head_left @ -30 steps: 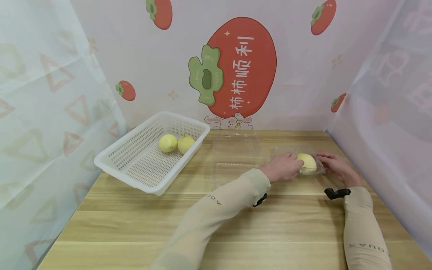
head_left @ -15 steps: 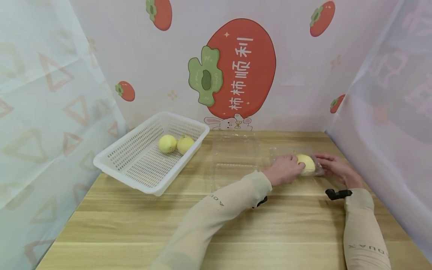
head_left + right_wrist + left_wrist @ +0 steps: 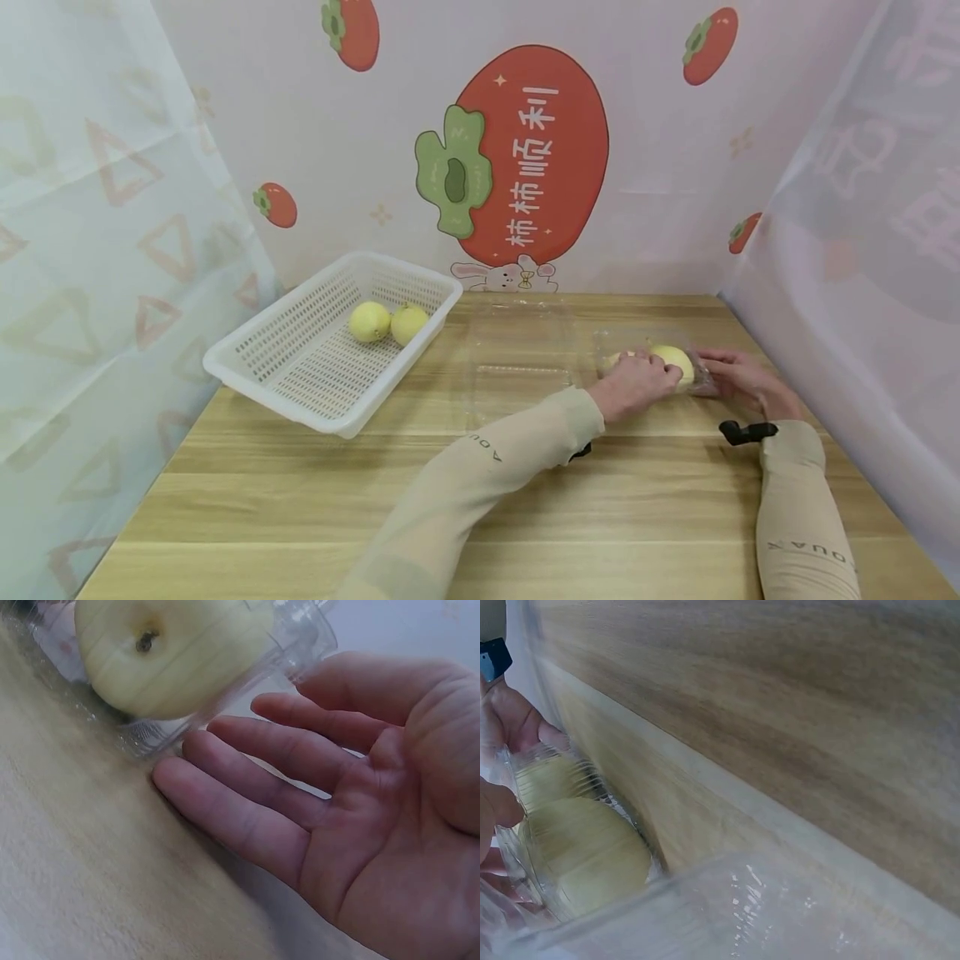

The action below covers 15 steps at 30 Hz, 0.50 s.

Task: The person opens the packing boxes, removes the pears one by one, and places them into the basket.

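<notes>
A clear plastic clamshell box (image 3: 606, 340) at the back right of the table holds pale yellow round fruits that look like pears. One pear (image 3: 675, 367) shows between the hands, another (image 3: 613, 360) just left of the left hand's fingers. My left hand (image 3: 636, 383) reaches over the front of the box, thumb and fingers curled on its edge; in the left wrist view a fingertip (image 3: 508, 810) presses the clear plastic beside a pear (image 3: 592, 851). My right hand (image 3: 352, 780) is at the box's right end, fingers extended along the lower edge and thumb at its corner.
A second clear plastic container (image 3: 521, 333), opened flat, lies left of the box. A white perforated basket (image 3: 281, 396) with two yellow pears (image 3: 388, 322) stands at the back left. Printed cloth walls (image 3: 637, 217) close off the back and both sides.
The box and its pears have shifted slightly left and toward me. A second pear now shows past the left hand's fingers. The right hand stays by the right end.
</notes>
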### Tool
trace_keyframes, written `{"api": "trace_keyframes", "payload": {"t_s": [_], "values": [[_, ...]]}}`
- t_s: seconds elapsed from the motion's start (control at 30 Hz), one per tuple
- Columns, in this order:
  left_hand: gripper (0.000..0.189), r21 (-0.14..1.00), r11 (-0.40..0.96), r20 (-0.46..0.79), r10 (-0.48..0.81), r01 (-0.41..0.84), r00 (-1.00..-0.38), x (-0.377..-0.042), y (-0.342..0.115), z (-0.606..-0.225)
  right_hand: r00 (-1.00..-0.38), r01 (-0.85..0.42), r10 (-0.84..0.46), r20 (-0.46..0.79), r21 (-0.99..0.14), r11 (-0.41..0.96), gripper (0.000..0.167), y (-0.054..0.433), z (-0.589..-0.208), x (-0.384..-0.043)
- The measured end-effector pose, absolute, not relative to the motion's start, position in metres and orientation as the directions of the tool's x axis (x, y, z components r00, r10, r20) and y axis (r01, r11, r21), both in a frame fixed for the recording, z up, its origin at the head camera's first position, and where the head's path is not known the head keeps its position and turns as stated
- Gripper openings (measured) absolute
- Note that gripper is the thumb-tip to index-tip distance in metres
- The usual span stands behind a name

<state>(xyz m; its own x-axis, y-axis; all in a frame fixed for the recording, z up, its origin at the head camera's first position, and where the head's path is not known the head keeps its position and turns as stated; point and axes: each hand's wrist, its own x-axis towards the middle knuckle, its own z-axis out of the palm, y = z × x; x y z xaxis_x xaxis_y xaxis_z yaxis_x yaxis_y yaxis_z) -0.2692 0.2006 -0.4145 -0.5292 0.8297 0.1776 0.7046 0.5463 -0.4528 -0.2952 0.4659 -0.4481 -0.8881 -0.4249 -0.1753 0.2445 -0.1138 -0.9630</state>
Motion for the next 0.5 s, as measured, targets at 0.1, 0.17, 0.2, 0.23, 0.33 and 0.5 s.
{"api": "trace_keyframes", "payload": {"t_s": [0.1, 0.17, 0.2, 0.23, 0.33, 0.5], "values": [[0.021, -0.454, 0.544, 0.189, 0.832, 0.705, -0.521, -0.2697, 0.2004, -0.4157, -0.885, 0.254, -0.425, -0.193, -0.963, -0.092, 0.040, 0.4669, -0.4477, -0.2947], [0.021, -0.453, 0.540, 0.190, 0.836, 0.709, -0.515, -0.2699, 0.2006, -0.4158, -0.887, 0.248, -0.416, -0.200, -0.967, -0.064, 0.039, 0.4674, -0.4472, -0.2944], [0.021, -0.452, 0.539, 0.187, 0.836, 0.711, -0.515, -0.2697, 0.2008, -0.4154, -0.890, 0.243, -0.408, -0.201, -0.969, -0.052, 0.038, 0.4676, -0.4470, -0.2943], [0.021, -0.450, 0.539, 0.182, 0.836, 0.713, -0.518, -0.2693, 0.2008, -0.4148, -0.892, 0.239, -0.405, -0.202, -0.970, -0.044, 0.038, 0.4678, -0.4468, -0.2944], [0.023, -0.436, 0.543, 0.165, 0.832, 0.718, -0.529, -0.2680, 0.2018, -0.4131, -0.899, 0.228, -0.387, -0.204, -0.973, -0.017, 0.038, 0.4668, -0.4456, -0.2941], [0.029, -0.407, 0.559, 0.146, 0.821, 0.722, -0.552, -0.2673, 0.2033, -0.4131, -0.907, 0.222, -0.367, -0.207, -0.975, 0.002, 0.040, 0.4631, -0.4441, -0.2951]]}}
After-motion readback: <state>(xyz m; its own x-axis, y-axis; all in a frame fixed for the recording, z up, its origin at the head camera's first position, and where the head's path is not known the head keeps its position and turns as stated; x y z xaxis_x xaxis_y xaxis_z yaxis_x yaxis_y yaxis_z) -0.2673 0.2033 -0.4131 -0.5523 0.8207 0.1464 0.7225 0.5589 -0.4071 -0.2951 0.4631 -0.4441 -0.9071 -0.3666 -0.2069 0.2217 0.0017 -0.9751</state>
